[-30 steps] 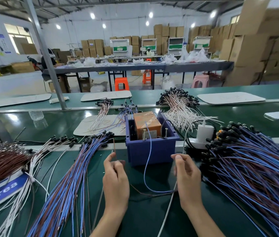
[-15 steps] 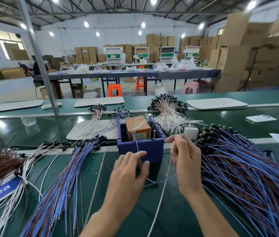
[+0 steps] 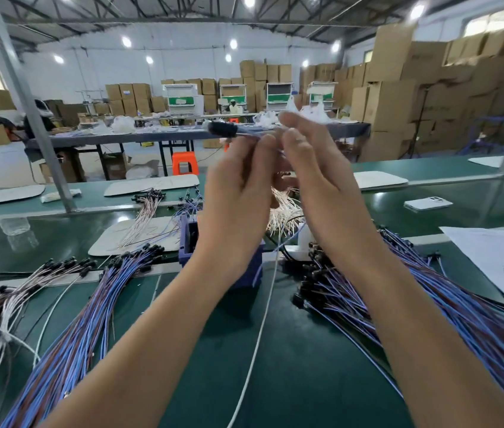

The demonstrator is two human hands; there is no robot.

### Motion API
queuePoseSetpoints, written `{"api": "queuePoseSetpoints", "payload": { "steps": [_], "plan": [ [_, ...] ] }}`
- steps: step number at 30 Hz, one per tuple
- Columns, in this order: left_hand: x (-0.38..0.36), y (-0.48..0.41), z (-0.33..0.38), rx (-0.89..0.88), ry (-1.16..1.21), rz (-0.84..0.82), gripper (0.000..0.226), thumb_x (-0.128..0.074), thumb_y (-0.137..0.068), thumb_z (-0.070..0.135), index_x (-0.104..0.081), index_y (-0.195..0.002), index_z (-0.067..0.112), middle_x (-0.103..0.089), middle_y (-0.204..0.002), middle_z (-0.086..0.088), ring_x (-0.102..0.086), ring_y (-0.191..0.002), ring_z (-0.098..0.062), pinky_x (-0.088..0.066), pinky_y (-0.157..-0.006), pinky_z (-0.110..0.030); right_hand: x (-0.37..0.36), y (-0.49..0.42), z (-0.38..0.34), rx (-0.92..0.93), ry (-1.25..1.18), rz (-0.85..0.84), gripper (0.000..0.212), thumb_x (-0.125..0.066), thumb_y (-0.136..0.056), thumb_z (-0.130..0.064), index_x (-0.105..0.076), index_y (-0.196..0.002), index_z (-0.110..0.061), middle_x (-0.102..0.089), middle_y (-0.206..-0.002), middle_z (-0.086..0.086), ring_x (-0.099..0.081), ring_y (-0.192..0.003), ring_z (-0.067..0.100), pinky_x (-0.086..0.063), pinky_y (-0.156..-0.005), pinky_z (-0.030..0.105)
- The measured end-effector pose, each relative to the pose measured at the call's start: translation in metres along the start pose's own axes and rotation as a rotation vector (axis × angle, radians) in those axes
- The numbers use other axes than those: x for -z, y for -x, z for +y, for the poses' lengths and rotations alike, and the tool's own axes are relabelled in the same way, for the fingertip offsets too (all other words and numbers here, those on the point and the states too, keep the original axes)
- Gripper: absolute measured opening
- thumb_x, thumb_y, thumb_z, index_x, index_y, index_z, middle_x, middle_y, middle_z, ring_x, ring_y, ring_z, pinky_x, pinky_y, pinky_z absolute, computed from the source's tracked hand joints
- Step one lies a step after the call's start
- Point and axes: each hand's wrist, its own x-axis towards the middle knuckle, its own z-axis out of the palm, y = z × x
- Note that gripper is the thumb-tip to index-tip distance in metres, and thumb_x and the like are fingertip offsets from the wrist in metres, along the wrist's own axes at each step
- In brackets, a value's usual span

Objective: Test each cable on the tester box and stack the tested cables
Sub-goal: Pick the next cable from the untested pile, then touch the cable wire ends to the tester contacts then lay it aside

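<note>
Head view is showing both my hands lifted well above the green bench (image 3: 290, 366), close together with the fingertips nearly meeting. My left hand (image 3: 238, 193) is pinching a thin cable (image 3: 246, 134) at its fingertips. My right hand (image 3: 315, 180) is pinching the same cable just beside it, thumb against fingers, though blur is softening that grip.

The cable's long axis is running almost level, left to right across my view. Its black connector (image 3: 221, 129) is sticking out to the left, past my left fingertips, so my left hand is the nearer one to that end. The rest of the wire is disappearing between my two hands, and I cannot tell where its far end is hanging.

The purple tester box (image 3: 187, 245) is sitting on the bench below the cable, mostly hidden behind my left wrist. The stack of blue cables (image 3: 90, 304) is lying on the bench at my lower left, well apart from my hands, and a larger pile (image 3: 445, 304) is spreading out at my lower right.

I am judging that either coming move goes downward: straight down to the box, or down and left to the stack, connector leading.
</note>
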Motion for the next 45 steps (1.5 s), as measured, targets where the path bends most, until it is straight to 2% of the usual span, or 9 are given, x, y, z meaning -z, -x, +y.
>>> {"api": "queuePoseSetpoints", "payload": {
  "steps": [4, 9, 15, 21, 27, 29, 38, 41, 45],
  "plan": [
    [-0.007, -0.019, -0.003, 0.103, 0.124, 0.056, 0.022, -0.047, -0.107, 0.023, -0.067, -0.108, 0.014, -0.067, -0.078, 0.005, -0.060, -0.060, -0.008, -0.049, -0.050, -0.021, 0.024, 0.011, 0.022, -0.127, 0.177, -0.018, 0.022, -0.044, -0.109, -0.027, -0.065, -0.116, -0.025, -0.061, -0.072, -0.011, -0.055, -0.056, 0.008, -0.041, -0.051, 0.017],
    [-0.028, -0.030, -0.032, 0.270, 0.130, 0.011, 0.027, -0.043, -0.108, 0.023, -0.066, -0.107, 0.010, -0.063, -0.084, -0.003, -0.057, -0.057, -0.008, -0.046, -0.048, -0.022, 0.078, 0.018, 0.035, -0.189, 0.511, 0.036, 0.023, -0.049, -0.104, -0.043, -0.067, -0.099, -0.029, -0.057, -0.059, -0.015, -0.047, -0.051, 0.004, -0.034, -0.049, 0.018],
    [-0.086, -0.021, -0.080, 0.425, 0.030, -0.152, 0.029, -0.042, -0.109, 0.021, -0.066, -0.095, 0.014, -0.061, -0.075, 0.002, -0.055, -0.048, -0.007, -0.041, -0.044, -0.022, 0.141, 0.035, 0.042, -0.234, 1.136, -0.036, 0.025, -0.047, -0.103, -0.048, -0.062, -0.100, -0.028, -0.060, -0.078, -0.014, -0.055, -0.070, 0.020, -0.037, -0.059, 0.034],
    [-0.143, -0.018, -0.118, 0.577, -0.079, -0.317, 0.030, -0.046, -0.107, 0.025, -0.066, -0.087, 0.016, -0.062, -0.070, 0.004, -0.056, -0.047, -0.005, -0.045, -0.046, -0.021, 0.208, 0.060, 0.066, -0.461, 1.299, -0.057, 0.017, -0.048, -0.106, -0.032, -0.064, -0.105, -0.025, -0.072, -0.099, -0.002, -0.058, -0.083, 0.023, -0.043, -0.067, 0.035],
    [-0.165, -0.009, -0.141, 0.396, -0.564, -0.514, 0.048, -0.045, -0.106, 0.039, -0.072, -0.080, 0.008, -0.074, -0.079, -0.013, -0.072, -0.074, -0.031, -0.057, -0.086, -0.043, 0.232, 0.082, 0.102, -0.677, 1.363, -0.166, 0.023, -0.045, -0.107, -0.033, -0.063, -0.115, -0.022, -0.069, -0.116, 0.003, -0.062, -0.105, 0.026, -0.046, -0.081, 0.036],
    [-0.161, -0.009, -0.144, 0.398, -0.621, -0.530, 0.053, -0.043, -0.106, 0.044, -0.071, -0.071, 0.015, -0.074, -0.077, -0.010, -0.071, -0.072, -0.030, -0.057, -0.086, -0.044, 0.232, 0.086, 0.110, -0.713, 1.381, -0.199, 0.028, -0.042, -0.107, -0.036, -0.061, -0.122, -0.023, -0.065, -0.123, 0.004, -0.060, -0.111, 0.026, -0.048, -0.089, 0.038],
    [-0.089, -0.005, -0.153, 0.271, -0.456, -0.529, 0.059, -0.039, -0.107, 0.045, -0.067, -0.066, 0.014, -0.066, -0.055, 0.002, -0.055, -0.044, -0.011, -0.048, -0.057, -0.027, 0.156, 0.073, 0.116, -0.296, 1.207, -0.009, 0.029, -0.050, -0.103, -0.026, -0.061, -0.129, -0.022, -0.066, -0.122, 0.003, -0.058, -0.111, 0.025, -0.042, -0.095, 0.040],
    [-0.035, 0.009, -0.155, 0.228, -0.471, -0.628, 0.054, -0.041, -0.105, 0.048, -0.064, -0.065, 0.021, -0.062, -0.052, 0.012, -0.051, -0.042, -0.002, -0.040, -0.050, -0.015, 0.098, 0.069, 0.123, -0.151, 1.080, -0.089, 0.025, -0.052, -0.102, -0.022, -0.064, -0.124, -0.021, -0.068, -0.115, 0.000, -0.060, -0.105, 0.022, -0.047, -0.095, 0.040],
    [0.054, 0.032, -0.166, 0.196, -0.665, -0.711, 0.053, -0.040, -0.104, 0.052, -0.063, -0.065, 0.025, -0.065, -0.060, 0.015, -0.056, -0.048, -0.003, -0.044, -0.053, -0.021, 0.016, 0.073, 0.143, -0.070, 0.929, -0.235, 0.023, -0.054, -0.100, -0.015, -0.067, -0.120, -0.018, -0.070, -0.112, 0.000, -0.063, -0.103, 0.025, -0.049, -0.089, 0.040]
  ]
}}
